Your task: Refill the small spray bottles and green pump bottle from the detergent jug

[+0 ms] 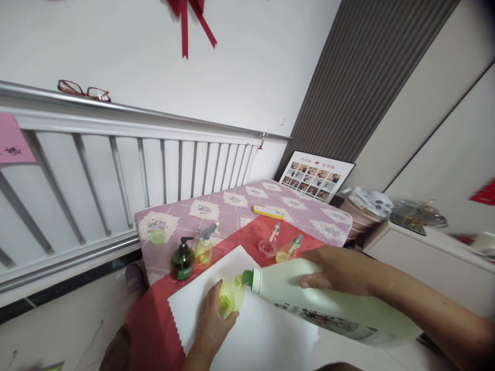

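Observation:
My left hand (212,322) is closed around a small translucent yellow-green bottle (231,296), tilted above a white sheet. My right hand (336,269) grips a large pale green detergent jug (294,288) lying almost on its side. The jug's green spout (247,279) meets the mouth of the small bottle; whether liquid is flowing I cannot make out. Left of them stand a dark green pump bottle (182,260) and a clear spray bottle (203,250) with orange-yellow liquid. Beyond the jug are a clear pink-rimmed container (267,248) and another spray bottle (294,247), partly hidden.
The white sheet (270,335) lies over a red cloth (150,319) on a table with a purple flowered cover (232,200). A yellow case (267,212) and a pale green round lid (158,236) lie there. A white radiator (172,170) runs along the wall.

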`<act>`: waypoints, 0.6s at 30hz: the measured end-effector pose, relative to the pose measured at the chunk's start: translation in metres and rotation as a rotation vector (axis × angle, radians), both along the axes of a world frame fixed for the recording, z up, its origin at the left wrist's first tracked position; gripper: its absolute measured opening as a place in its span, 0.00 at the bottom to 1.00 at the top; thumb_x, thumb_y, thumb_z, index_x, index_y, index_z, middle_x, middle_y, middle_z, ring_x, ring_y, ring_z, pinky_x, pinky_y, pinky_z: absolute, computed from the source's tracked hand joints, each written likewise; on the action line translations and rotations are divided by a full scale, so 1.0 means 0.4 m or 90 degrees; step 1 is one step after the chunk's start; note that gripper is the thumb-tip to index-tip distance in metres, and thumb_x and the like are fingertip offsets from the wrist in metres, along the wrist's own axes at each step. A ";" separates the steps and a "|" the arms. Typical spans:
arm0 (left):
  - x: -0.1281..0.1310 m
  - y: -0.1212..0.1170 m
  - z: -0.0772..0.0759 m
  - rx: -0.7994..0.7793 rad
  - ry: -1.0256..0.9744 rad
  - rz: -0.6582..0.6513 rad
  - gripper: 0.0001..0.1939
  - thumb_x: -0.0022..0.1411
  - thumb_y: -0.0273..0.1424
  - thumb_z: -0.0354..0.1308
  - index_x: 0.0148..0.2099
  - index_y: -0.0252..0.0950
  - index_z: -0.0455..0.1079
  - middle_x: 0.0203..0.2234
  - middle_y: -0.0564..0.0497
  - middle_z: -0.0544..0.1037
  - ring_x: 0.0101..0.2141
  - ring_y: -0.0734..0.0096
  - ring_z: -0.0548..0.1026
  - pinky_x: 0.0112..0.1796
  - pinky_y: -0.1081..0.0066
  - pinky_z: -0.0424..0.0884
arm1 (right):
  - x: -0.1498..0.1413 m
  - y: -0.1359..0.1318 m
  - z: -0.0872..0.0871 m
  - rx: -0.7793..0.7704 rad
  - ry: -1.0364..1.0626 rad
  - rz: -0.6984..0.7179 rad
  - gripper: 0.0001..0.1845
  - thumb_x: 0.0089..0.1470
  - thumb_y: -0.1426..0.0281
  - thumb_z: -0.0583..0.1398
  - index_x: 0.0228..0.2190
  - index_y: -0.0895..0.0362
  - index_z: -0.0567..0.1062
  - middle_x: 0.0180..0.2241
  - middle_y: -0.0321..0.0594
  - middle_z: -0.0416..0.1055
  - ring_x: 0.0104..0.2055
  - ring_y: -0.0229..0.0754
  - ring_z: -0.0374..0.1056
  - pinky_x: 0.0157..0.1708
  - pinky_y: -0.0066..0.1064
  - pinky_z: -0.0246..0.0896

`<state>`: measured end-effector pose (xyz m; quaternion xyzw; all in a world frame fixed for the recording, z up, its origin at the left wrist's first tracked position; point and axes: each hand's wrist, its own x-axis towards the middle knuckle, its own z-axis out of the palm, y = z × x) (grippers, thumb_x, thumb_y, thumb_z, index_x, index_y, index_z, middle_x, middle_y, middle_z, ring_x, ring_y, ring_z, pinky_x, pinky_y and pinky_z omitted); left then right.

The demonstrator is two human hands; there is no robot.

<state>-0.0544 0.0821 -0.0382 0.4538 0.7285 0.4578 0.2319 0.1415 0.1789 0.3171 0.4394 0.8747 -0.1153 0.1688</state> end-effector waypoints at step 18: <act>0.001 -0.002 0.010 -0.010 0.007 -0.008 0.41 0.51 0.35 0.60 0.67 0.36 0.57 0.64 0.42 0.69 0.64 0.57 0.66 0.66 0.59 0.61 | 0.003 0.016 -0.005 0.013 -0.015 0.025 0.17 0.54 0.54 0.61 0.35 0.56 0.76 0.40 0.51 0.80 0.41 0.57 0.75 0.35 0.39 0.61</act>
